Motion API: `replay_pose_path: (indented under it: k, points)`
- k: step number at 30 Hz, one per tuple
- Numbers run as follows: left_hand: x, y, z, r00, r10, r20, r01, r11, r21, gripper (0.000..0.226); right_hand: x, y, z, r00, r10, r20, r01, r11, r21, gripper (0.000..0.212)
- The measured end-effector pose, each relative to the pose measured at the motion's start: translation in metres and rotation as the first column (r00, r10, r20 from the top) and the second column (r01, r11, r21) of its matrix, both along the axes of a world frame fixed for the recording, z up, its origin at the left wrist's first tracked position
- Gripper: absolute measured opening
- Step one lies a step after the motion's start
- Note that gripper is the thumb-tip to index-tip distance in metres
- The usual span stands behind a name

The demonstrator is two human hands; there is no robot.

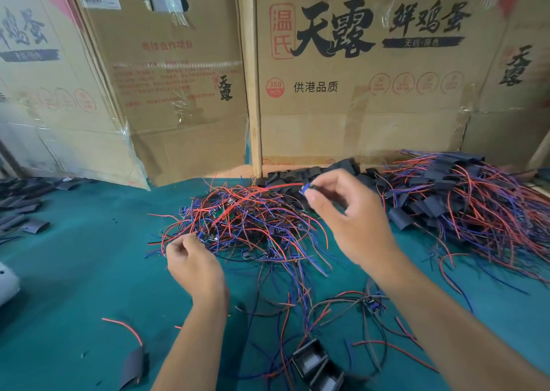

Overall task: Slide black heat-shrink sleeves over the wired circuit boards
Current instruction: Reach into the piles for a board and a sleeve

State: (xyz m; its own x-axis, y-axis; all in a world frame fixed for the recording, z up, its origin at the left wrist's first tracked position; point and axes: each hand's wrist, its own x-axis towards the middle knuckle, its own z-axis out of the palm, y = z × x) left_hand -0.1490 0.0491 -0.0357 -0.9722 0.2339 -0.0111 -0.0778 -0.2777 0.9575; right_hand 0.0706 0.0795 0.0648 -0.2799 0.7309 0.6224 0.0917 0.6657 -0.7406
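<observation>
Above the wire pile point(247, 224), both hands point(351, 212) pinch, seemingly, wiring.

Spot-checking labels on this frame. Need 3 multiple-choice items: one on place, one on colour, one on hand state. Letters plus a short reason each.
1. Where does the pile of finished sleeved boards lie?
A. far right of the table
B. near left corner
C. inside a cardboard box

2. What colour is the table cover?
A. grey
B. teal green
C. white

3. What is the right hand doing?
A. lying flat on the table
B. pinching a small wired board
C. holding scissors

Key:
1 A: the heap of black sleeves with red and blue wires sits at the right, beside the cardboard wall.
2 B: the bare cloth round the tangled wires is teal green.
3 B: its fingertips pinch a small wired board above the tangle, while the left hand pinches wires at the tangle's left edge.
</observation>
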Motion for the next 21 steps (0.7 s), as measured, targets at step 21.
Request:
replay_pose_path:
  k: [21]
  points:
    - [0.081, -0.006, 0.003, 0.431, -0.902, 0.029, 0.856, 0.418, 0.303, 0.033, 0.005, 0.025, -0.048, 0.853, 0.123, 0.508, -0.164, 0.986, 0.037, 0.021]
